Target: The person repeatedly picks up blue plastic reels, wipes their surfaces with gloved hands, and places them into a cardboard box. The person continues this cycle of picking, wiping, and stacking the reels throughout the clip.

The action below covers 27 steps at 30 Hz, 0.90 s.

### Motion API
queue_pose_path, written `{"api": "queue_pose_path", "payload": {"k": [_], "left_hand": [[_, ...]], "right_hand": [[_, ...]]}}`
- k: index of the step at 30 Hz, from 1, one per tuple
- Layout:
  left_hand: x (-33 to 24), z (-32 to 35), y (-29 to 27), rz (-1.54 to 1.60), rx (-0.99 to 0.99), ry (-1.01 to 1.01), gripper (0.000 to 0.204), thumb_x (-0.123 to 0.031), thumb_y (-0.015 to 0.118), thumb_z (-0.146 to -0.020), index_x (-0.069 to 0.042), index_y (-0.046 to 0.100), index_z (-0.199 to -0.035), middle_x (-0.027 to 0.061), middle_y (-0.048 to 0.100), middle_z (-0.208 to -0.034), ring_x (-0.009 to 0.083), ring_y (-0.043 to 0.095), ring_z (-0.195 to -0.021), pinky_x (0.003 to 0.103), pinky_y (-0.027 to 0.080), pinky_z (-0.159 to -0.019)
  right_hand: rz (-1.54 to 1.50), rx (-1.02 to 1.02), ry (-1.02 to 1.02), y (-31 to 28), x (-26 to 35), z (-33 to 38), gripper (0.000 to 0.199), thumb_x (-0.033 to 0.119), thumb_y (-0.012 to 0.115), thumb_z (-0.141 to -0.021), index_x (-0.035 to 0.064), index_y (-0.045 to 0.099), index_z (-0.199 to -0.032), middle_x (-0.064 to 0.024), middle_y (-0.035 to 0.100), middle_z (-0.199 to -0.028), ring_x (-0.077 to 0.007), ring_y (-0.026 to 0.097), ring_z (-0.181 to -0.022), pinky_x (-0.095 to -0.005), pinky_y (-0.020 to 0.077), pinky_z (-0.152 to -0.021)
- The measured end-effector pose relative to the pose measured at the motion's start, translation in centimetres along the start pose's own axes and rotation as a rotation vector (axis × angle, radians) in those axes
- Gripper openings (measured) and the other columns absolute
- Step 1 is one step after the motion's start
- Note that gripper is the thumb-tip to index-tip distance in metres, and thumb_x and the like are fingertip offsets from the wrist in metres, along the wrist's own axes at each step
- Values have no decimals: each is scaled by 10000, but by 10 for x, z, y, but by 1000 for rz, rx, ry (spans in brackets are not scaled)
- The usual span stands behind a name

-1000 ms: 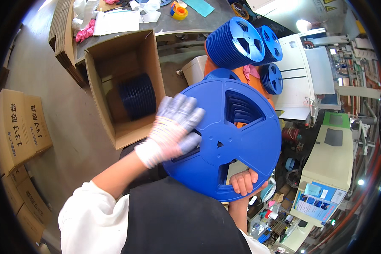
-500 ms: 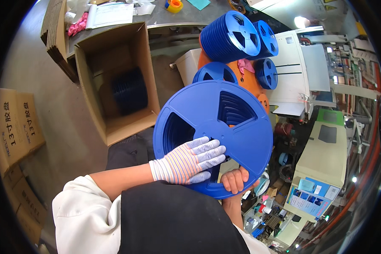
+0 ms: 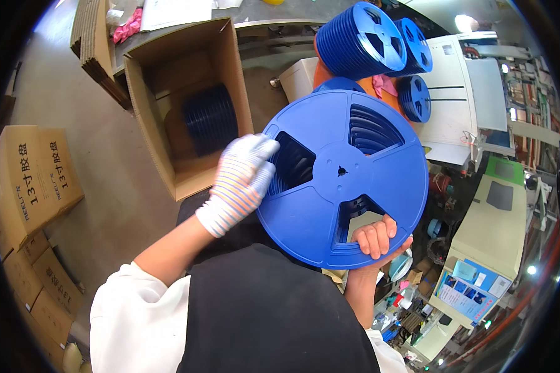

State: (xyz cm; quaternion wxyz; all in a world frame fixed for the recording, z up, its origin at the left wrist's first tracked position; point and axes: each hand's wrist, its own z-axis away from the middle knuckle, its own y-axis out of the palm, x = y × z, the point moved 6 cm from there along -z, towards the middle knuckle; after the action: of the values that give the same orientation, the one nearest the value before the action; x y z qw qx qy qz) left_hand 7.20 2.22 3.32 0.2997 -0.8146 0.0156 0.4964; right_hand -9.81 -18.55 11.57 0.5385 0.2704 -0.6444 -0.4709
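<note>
A stack of blue plastic reels (image 3: 382,186) is tilted up in front of me, its top disc facing me with a small hub hole and three windows. More reels show through the windows. My right hand (image 3: 374,239), bare, is closed over the lower right rim, fingers hooked through the bottom window. My left hand (image 3: 241,180), in a striped knit glove, is at the left rim beside the left window. Its thumb is apart from the slightly blurred, bent fingers, and I see nothing held in it.
An open cardboard box (image 3: 144,118) at the left contains dark blue reels (image 3: 211,119). More blue reel stacks (image 3: 354,46) stand on an orange surface (image 3: 389,99). Closed cartons (image 3: 34,180) are at far left, flattened cardboard (image 3: 93,46) leans by the table, and machines (image 3: 479,224) stand at right.
My left hand has gone from lying flat near the hub to the left rim. The held stack appears farther right and slightly up, with my right hand still gripping it. The whole view has shifted.
</note>
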Motion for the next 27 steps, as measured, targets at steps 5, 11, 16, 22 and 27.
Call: {"api": "queue_pose_path", "payload": {"k": [5, 11, 16, 22, 27], "left_hand": [[-43, -6, 34, 283, 403, -332, 889, -351, 747, -816, 5, 317, -1508, 272, 558, -1303, 421, 555, -1183, 422, 417, -1048], [4, 19, -2, 1522, 127, -861, 836, -240, 734, -800, -74, 339, -1517, 183, 506, -1400, 273, 553, -1233, 364, 427, -1072], [17, 44, -27, 2377, 75, -633, 792, -437, 723, -822, -48, 430, -1446, 158, 534, -1327, 276, 582, -1210, 427, 446, -1098], [17, 52, -29, 2515, 91, -465, 850, -474, 699, -836, -53, 368, -1496, 155, 505, -1346, 282, 580, -1226, 441, 398, -1145], [24, 48, -34, 2445, -107, -630, 866, -456, 690, -847, -14, 338, -1504, 161, 502, -1365, 298, 557, -1256, 422, 331, -1194]], "right_hand": [[277, -133, 165, 19, -39, -13, 550, 554, 721, -839, 72, 525, -1017, -52, 601, -746, -196, 607, -646, -349, 480, -635], [558, -396, 226, 21, -47, -6, 566, 403, 696, -864, -10, 532, -1215, -150, 685, -981, -334, 684, -940, -484, 549, -884], [435, -429, 105, 8, -36, -8, 400, 367, 640, -895, 68, 558, -1148, -28, 518, -752, -171, 507, -648, -387, 503, -683], [410, -472, 103, 2, -29, -3, 311, 341, 601, -929, 85, 553, -1100, 8, 497, -730, -135, 499, -637, -343, 472, -671], [378, -437, 112, 0, -31, -4, 315, 334, 593, -932, 77, 544, -1108, 4, 502, -737, -135, 504, -647, -336, 472, -666]]}}
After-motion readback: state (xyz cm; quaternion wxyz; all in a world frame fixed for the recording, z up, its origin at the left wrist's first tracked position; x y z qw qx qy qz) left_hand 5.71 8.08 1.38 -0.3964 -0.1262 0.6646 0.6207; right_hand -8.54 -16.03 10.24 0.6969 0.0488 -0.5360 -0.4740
